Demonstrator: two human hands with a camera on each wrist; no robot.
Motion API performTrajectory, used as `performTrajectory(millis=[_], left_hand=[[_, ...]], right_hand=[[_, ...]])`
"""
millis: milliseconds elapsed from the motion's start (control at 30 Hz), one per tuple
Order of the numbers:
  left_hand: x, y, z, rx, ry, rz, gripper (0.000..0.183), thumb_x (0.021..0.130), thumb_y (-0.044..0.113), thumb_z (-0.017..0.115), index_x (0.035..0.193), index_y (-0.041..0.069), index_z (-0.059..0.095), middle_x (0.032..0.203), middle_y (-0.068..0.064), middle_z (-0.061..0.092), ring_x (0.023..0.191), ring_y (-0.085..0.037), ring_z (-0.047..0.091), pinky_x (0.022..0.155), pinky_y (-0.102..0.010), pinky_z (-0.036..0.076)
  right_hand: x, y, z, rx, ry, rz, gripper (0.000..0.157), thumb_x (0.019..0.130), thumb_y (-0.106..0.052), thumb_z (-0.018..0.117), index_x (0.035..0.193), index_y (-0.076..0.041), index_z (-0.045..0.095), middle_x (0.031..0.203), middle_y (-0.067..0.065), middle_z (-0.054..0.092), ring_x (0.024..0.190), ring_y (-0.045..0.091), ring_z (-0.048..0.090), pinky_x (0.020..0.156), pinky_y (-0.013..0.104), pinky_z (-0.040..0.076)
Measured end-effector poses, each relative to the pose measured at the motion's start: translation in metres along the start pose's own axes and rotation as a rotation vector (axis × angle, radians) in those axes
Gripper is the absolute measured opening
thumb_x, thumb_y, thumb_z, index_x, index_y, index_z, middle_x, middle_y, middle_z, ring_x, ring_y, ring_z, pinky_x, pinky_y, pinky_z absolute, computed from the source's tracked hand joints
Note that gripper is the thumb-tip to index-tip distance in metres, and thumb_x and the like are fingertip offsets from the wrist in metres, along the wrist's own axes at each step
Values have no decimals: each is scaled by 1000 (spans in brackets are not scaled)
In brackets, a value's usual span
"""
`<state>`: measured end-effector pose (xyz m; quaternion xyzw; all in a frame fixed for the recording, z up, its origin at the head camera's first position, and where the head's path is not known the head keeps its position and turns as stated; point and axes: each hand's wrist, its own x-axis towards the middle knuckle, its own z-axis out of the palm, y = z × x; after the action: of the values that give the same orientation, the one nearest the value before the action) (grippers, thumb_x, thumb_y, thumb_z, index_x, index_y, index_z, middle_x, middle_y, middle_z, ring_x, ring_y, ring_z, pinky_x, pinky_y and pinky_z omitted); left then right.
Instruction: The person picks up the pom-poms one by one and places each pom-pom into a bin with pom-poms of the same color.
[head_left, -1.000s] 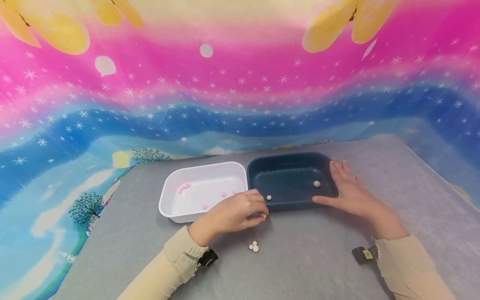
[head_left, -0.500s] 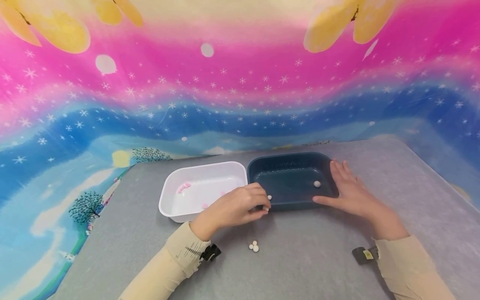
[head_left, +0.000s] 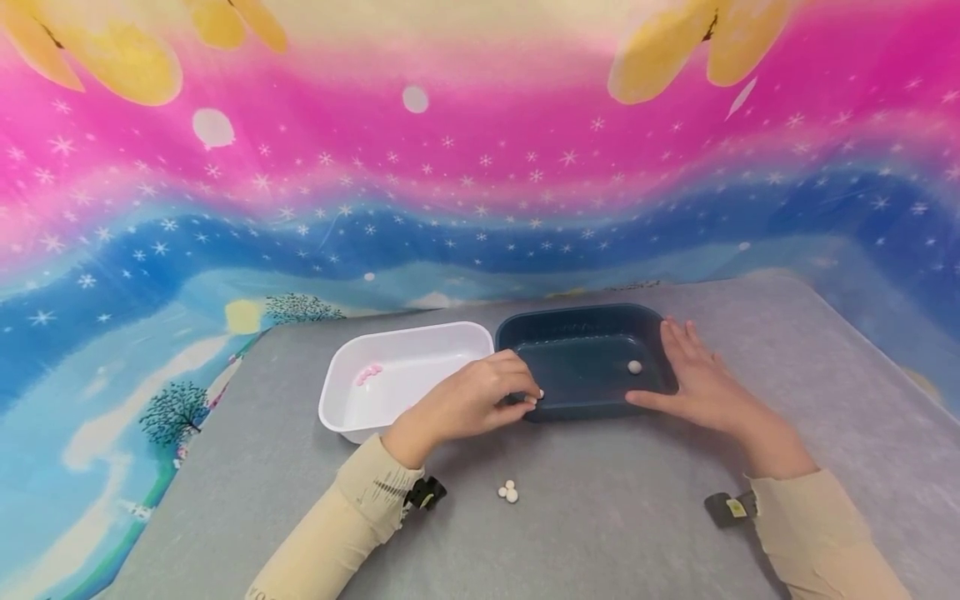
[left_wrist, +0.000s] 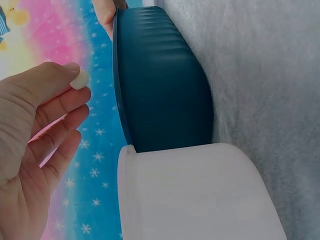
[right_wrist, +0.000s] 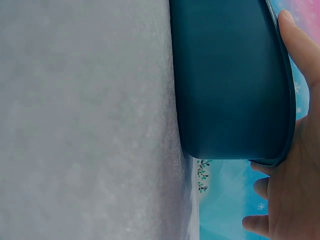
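Note:
My left hand (head_left: 472, 400) pinches a small off-white ball (left_wrist: 80, 80) between thumb and fingertips. It hovers over the near left corner of a dark teal tray (head_left: 585, 407), partly covering the white tray (head_left: 345, 427) beside it. Another white ball (head_left: 635, 367) lies in the teal tray's right part. One more pale ball (head_left: 542, 394) shows just past the left fingertips. At the teal tray's right end rests my right hand (head_left: 701, 379), its fingers straight along the outer side and the thumb on the near rim. Its palm faces the tray corner in the right wrist view.
Three white balls (head_left: 508, 492) sit together on the grey cloth (head_left: 622, 517) in front of the trays. A row of small pink pieces (head_left: 368, 374) lies inside the white tray. Behind the table hangs a colourful patterned curtain (head_left: 480, 167).
My left hand has moved slightly up and forward over the teal tray's near rim with the white ball, covering more of the white tray. The right hand stays still.

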<state>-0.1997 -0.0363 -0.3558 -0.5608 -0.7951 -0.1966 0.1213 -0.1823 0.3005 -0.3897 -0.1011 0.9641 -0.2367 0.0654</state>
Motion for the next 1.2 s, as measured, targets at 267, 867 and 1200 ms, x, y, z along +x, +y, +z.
performTrajectory(millis=[267,867,1200], left_hand=[[3,-8,0,2,18,-25,8,89,8,71,95,13,74,92,4,69,94,-11,60,88,-24,51],[1,-30,10,61,106,-68,8,89,10,72,97,9,74,94,1,71,95,-14,63,86,-27,53],[5,-37,7,69,108,-106,8,91,11,71,98,9,74,97,0,72,96,-15,63,85,-27,53]], right_hand=[[1,2,1,-6,11,-9,124,84,-66,65,157,-3,-13,164,18,-17,150,39,-23,110,78,3],[1,2,-1,-14,28,-49,123,84,-63,67,156,2,-9,163,24,-14,150,45,-17,112,76,8],[1,1,-1,-5,25,-40,123,84,-63,67,156,1,-10,164,23,-15,149,43,-21,110,78,6]])
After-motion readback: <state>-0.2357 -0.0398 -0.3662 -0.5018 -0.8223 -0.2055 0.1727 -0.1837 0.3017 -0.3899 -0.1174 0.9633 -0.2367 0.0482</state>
